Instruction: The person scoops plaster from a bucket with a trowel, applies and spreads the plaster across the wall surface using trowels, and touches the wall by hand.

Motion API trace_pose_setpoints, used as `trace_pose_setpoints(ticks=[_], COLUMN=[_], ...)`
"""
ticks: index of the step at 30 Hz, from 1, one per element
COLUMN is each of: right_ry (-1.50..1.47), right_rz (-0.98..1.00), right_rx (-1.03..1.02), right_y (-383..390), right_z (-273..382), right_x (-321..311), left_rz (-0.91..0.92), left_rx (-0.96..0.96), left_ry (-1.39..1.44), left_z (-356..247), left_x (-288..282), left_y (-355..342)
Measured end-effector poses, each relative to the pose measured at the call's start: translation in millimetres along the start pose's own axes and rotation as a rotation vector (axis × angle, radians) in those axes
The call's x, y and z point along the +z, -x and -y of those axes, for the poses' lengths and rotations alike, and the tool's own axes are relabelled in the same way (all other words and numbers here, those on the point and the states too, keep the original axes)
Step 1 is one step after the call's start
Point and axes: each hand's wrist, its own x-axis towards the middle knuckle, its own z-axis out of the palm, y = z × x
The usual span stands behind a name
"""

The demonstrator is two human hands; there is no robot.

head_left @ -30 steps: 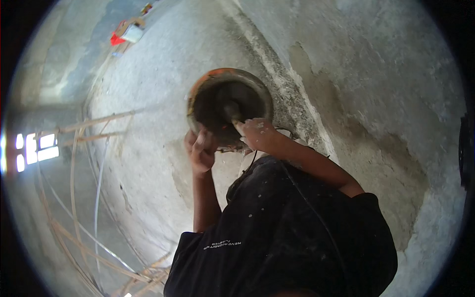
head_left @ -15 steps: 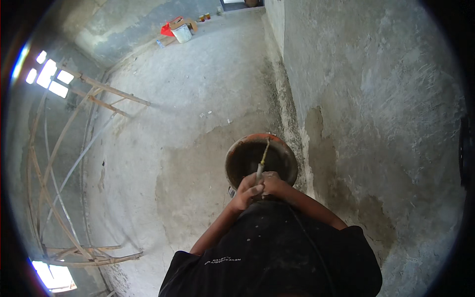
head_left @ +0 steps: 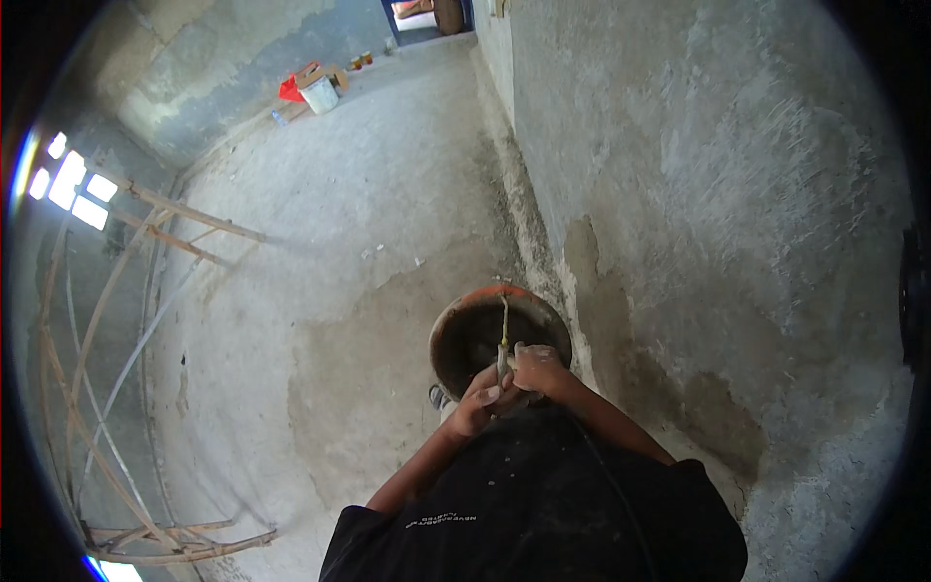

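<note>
A round dark bucket (head_left: 446, 339) with a reddish-orange patch on its rim stands right in front of me. From its far rim a thin yellowish rope (head_left: 505, 315) runs toward me into a pale tube-shaped grip (head_left: 502, 361). My left hand (head_left: 475, 403) is closed around the lower part of that grip. Against the grip's right side lies my right hand (head_left: 539, 369), its fingers curled and smeared pale; what they hold is hidden. Both hands are over the bucket's near edge.
A rough plastered wall (head_left: 679, 194) rises close on my right. Wooden pole scaffolding (head_left: 107, 388) stands along the left wall. Far off, a whitish bucket (head_left: 319, 95) sits beside a red object (head_left: 291, 88), near a doorway (head_left: 427, 21). A damp patch (head_left: 359, 359) darkens the floor.
The view has shifted, so the bucket appears lower and slightly left. My right hand has moved up beside the grip, and my left hand sits lower on it.
</note>
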Motion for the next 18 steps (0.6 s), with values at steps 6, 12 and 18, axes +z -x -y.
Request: trace_pose_setpoints(ticks=[6,12,18], right_ry=[-0.08,-0.162,-0.386], right_rz=[-0.225,-0.07,-0.147], right_rx=[0.021,-0.044,0.105], right_y=[1.9,25.7,50.1], right_z=[-30.8,-46.9,-46.4], right_x=[23.9,-1.7,-30.8], left_rz=[0.172,0.279,0.227], left_rx=[-0.121,-0.121,-0.126], left_ry=[-0.049,-0.137,-0.162], left_z=[5.7,0.5,-5.7], left_x=[3.4,2.1,21.3], left_y=[-5.7,-10.0,2.7])
